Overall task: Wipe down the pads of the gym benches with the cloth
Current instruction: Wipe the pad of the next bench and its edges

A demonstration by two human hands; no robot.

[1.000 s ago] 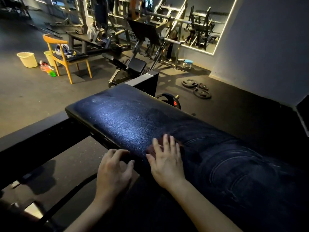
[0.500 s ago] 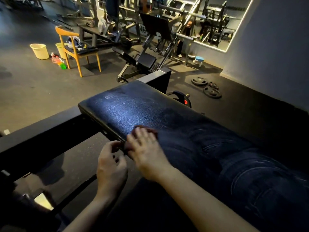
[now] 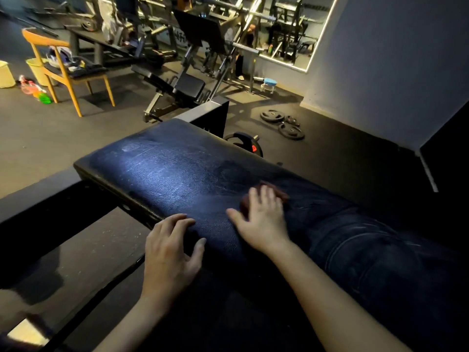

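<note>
A long dark blue bench pad [image 3: 162, 174] runs from the middle of the view toward the lower right, with pale smear marks on its surface. A small dark red cloth [image 3: 278, 193] lies flat on the pad. My right hand [image 3: 261, 219] presses on the cloth with straight, spread fingers, covering most of it. My left hand [image 3: 171, 252] rests on the pad's near edge, its fingertips touching the upholstery and holding nothing.
A black frame bar [image 3: 45, 204] crosses under the pad's left end. Beyond stand another bench [image 3: 177, 85], a wooden chair [image 3: 66, 72] with things on it, yellow buckets [image 3: 5, 74], spray bottles [image 3: 38, 94], weight plates [image 3: 281, 123] on the floor, and a wall mirror [image 3: 291, 29].
My right hand has slid the cloth from the pad's near left edge back toward the right and further onto the pad. My left hand has moved up onto the pad's edge.
</note>
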